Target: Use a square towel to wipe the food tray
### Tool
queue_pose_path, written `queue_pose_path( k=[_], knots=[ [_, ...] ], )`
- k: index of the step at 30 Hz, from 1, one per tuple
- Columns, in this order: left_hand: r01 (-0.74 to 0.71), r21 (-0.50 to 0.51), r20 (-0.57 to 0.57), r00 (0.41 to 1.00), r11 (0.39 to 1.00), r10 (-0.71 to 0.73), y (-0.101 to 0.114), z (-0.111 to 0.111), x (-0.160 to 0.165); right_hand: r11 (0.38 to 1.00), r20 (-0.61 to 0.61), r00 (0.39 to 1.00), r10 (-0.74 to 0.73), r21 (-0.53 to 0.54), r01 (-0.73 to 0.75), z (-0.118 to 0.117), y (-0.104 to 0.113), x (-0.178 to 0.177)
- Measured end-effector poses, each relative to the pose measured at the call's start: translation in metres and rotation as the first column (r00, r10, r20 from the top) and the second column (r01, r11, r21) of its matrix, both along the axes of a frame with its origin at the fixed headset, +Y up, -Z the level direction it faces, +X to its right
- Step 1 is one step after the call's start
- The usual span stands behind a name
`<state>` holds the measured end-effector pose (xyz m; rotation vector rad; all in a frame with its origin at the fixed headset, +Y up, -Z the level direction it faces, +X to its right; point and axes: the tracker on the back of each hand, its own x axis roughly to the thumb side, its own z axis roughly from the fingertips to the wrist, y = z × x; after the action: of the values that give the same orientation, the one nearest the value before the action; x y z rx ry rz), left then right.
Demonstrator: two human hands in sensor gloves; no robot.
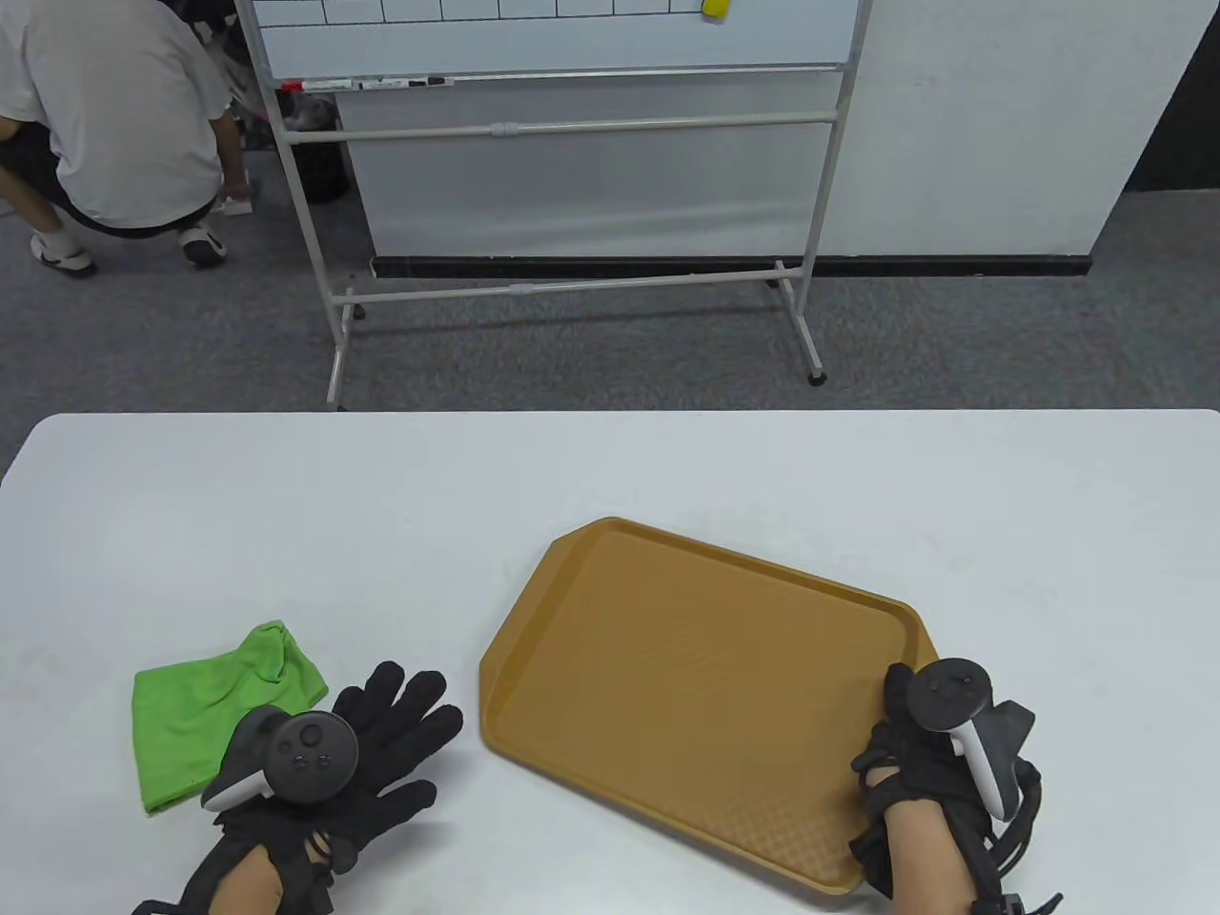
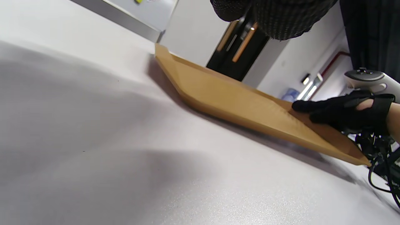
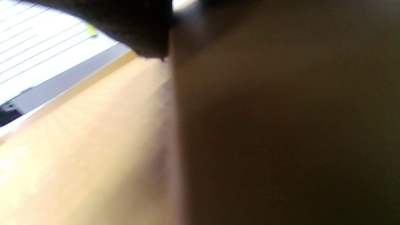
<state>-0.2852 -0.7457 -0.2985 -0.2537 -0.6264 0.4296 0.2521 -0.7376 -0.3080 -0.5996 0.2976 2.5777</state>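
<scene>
Brown tray point(image 1: 686, 686) lies askew on the white tabletop point(image 1: 610, 477), toward the near edge, right of centre. Right hand point(image 1: 915, 753) grips the tray's near right corner, thumb over the rim; the left wrist view confirms fingers on the rim there. Right wrist view mostly blurred tray surface, nothing more readable.

Green towel point(image 1: 205, 710) sits crumpled near the tabletop's near left corner, well apart from the tray. Left hand point(image 1: 381, 753) lies flat on the tabletop, fingers spread apart, holding nothing, just beside the towel's right side.
</scene>
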Motion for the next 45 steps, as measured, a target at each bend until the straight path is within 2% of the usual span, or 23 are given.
queue_pose_path(
  k=[5, 10, 20, 24, 27, 32, 35, 39, 40, 45],
  knots=[
    [0.005, 0.001, 0.007, 1.000, 1.000, -0.005, -0.001, 0.000, 0.001, 0.997, -0.126, 0.989, 0.073, -0.016, -0.076, -0.007, -0.003, -0.028],
    [0.009, -0.001, 0.008, 1.000, 1.000, -0.009, -0.001, 0.000, 0.000, 0.996, -0.207, 0.975, 0.084, -0.019, -0.090, -0.012, -0.010, -0.044],
    [0.018, -0.011, 0.005, 1.000, 1.000, -0.018, -0.002, 0.000, 0.001, 0.993, -0.221, 0.969, 0.105, -0.022, -0.113, -0.016, -0.021, -0.049],
    [0.026, 0.017, -0.064, 0.998, 1.000, -0.025, 0.002, -0.002, -0.005, 0.986, -0.219, 0.965, 0.146, -0.045, -0.160, -0.016, -0.025, -0.051],
    [0.014, 0.049, -0.167, 0.986, 0.999, -0.005, 0.007, -0.005, -0.019, 0.985, -0.216, 0.965, 0.146, -0.057, -0.162, -0.017, -0.027, -0.052],
    [0.081, 0.151, -0.428, 0.904, 0.985, -0.009, 0.020, -0.006, -0.052, 0.984, -0.217, 0.965, 0.150, -0.060, -0.166, -0.016, -0.026, -0.051],
    [0.152, 0.172, -0.566, 0.824, 0.973, -0.028, 0.025, -0.006, -0.074, 0.985, -0.215, 0.966, 0.144, -0.063, -0.161, -0.016, -0.026, -0.051],
    [0.197, 0.074, -0.706, 0.703, 0.978, -0.088, 0.017, -0.010, -0.102, 0.984, -0.227, 0.963, 0.146, -0.062, -0.164, -0.016, -0.026, -0.050],
    [0.179, 0.017, -0.732, 0.672, 0.984, -0.109, 0.010, -0.012, -0.110, 0.985, -0.229, 0.963, 0.142, -0.062, -0.160, -0.016, -0.026, -0.050],
    [0.080, -0.221, -0.763, 0.607, 0.972, -0.223, -0.020, -0.020, -0.126, 0.985, -0.232, 0.963, 0.140, -0.065, -0.159, -0.016, -0.027, -0.049]
  ],
)
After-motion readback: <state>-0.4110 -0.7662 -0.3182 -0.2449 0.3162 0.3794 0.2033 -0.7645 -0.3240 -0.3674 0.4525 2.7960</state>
